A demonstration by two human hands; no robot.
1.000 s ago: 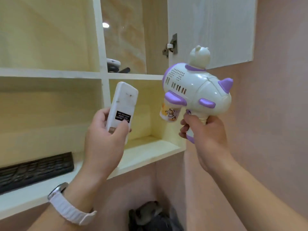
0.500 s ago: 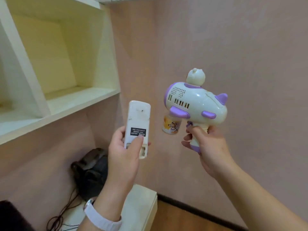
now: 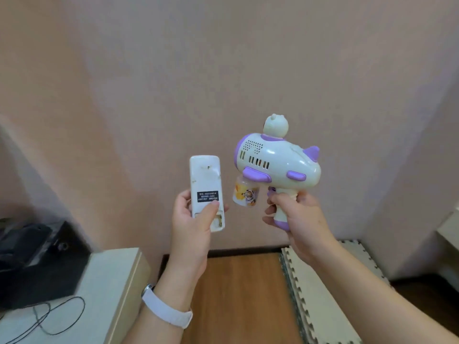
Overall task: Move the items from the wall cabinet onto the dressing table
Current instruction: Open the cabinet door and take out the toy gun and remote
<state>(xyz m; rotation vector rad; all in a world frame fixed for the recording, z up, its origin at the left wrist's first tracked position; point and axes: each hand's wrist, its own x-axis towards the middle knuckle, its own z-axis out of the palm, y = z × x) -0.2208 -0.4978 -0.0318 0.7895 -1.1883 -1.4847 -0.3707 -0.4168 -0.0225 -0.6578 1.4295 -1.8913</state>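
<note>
The black bulky object (image 3: pixel 37 259) on the pale cream table top (image 3: pixel 99 294) at lower left is blurred and cut by the picture's edge, so what it is cannot be told; a thin black cable (image 3: pixel 59 316) loops on the table's near part. The white rectangular plastic remote control (image 3: pixel 206 192) shows only its back, with a black label whose print is too small to read and what may be an open battery bay at its lower end, partly under the thumb.

The left hand (image 3: pixel 196 227) is closed around the remote's lower half, thumb pressed on its back and fingers wrapped behind, so most of its length stands above the grip. Its long axis runs nearly upright, leaning slightly, top end towards the pink wall (image 3: pixel 223 70).

The right hand (image 3: pixel 298 219) is closed around the handle of the white and purple plastic aeroplane-shaped bubble toy gun (image 3: pixel 275 165), whose body sits above the fist. Its long axis lies roughly level, with the purple-rimmed nose pointing left and a little bear figure on top. Both items are held in the air before the wall, above the brown wooden floor (image 3: pixel 243 294) and the pale foam mat (image 3: pixel 320 294).
</note>
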